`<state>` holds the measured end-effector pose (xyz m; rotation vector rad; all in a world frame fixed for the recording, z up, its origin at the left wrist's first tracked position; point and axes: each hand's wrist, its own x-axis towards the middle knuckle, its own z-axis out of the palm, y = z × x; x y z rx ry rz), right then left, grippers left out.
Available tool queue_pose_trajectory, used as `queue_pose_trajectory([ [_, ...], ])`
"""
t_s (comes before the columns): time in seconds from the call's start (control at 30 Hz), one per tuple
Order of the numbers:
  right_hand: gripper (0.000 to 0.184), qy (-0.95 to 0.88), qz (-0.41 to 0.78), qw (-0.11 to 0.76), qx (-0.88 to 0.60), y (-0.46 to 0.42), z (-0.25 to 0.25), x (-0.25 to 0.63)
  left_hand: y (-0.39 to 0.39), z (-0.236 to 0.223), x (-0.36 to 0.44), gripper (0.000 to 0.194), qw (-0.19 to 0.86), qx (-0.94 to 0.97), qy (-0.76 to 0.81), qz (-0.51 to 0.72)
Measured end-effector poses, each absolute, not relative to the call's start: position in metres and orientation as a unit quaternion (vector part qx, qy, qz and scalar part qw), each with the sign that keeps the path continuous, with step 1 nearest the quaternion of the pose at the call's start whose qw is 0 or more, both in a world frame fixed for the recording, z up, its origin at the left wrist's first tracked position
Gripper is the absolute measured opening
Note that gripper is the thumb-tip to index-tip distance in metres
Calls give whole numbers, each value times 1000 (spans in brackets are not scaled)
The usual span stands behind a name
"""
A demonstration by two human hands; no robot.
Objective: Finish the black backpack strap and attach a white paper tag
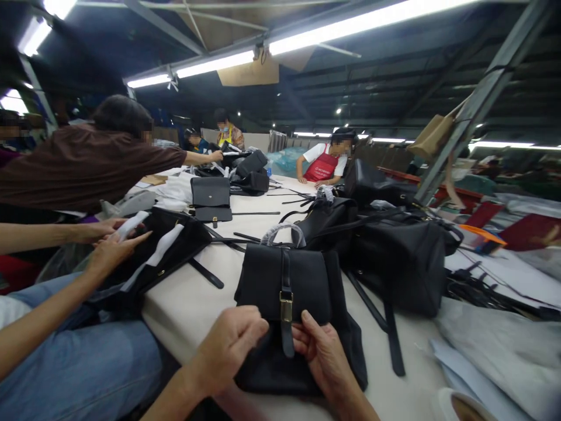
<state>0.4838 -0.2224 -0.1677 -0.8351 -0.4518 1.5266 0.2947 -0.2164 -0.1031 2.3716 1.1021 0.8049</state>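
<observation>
A black backpack (280,269) lies on the table in front of me, its front flap folded down. A narrow strap with a gold-coloured buckle (286,307) runs down the flap's middle. My right hand (322,351) pinches the flap's lower edge just right of the strap tip, thumb on top and fingers beneath. Over the flap's lower left corner, my left hand (232,345) is closed, and what its fingers hold is hidden. The backpack's top handle (284,233) is wrapped in clear plastic.
Several black bags (394,257) are piled to the right, straps trailing over the white table (197,304). Close on the left, a co-worker's hands (111,248) handle another black bag (175,251). A flat black bag (211,196) lies farther back. A white cup-like rim (458,403) shows at lower right.
</observation>
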Motion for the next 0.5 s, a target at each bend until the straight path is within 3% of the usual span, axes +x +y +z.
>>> queue_pose_trajectory([
  [0.07, 40, -192, 660, 631, -361, -224, -166, 483, -209, -93, 282, 40, 146, 826, 426, 339],
  [0.17, 50, -203, 638, 642, -374, -224, -165, 482, -177, -85, 284, 25, 3, 779, 461, 425],
  [0.23, 55, -213, 623, 645, -388, -222, -165, 479, -151, -77, 302, 40, -56, 746, 502, 434],
  [0.3, 59, -222, 613, 644, -400, -221, -164, 475, -131, -66, 328, 48, -58, 746, 545, 378],
  [0.4, 61, -228, 606, 639, -416, -227, -159, 473, -116, -55, 363, 34, -42, 763, 580, 281],
  [0.5, 60, -295, 626, 543, -476, -243, -143, 495, -112, -64, 379, 28, -77, 747, 591, 293],
])
